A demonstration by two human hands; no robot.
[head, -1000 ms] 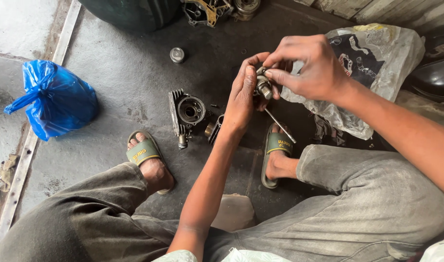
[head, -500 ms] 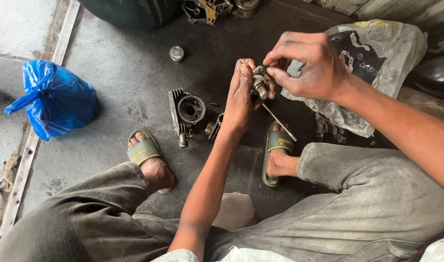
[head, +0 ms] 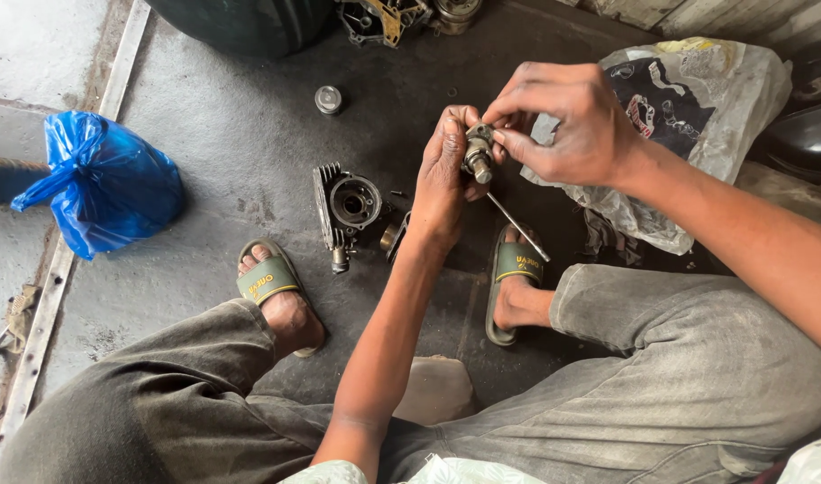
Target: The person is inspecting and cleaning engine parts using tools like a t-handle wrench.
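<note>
My left hand (head: 442, 179) grips a small metal engine part (head: 478, 154) with a thin rod (head: 518, 226) sticking down and to the right from it. My right hand (head: 567, 121) pinches the top of the same part from the right, fingertips closed on it. Both hands are raised above the dark oily floor, over my right foot in a green sandal (head: 511, 280). A finned metal cylinder head (head: 346, 208) lies on the floor just left of my left hand.
A tied blue plastic bag (head: 106, 184) sits at the left. A crumpled clear plastic bag (head: 688, 99) lies at the right. A small round metal cap (head: 328, 99) rests on the floor, engine parts (head: 384, 18) at the top edge. My left sandalled foot (head: 272, 287) is below the head.
Both hands have stayed together on the part, shifting slightly; my right fingers have changed their pinch on its top. The rod still hangs down to the right.
</note>
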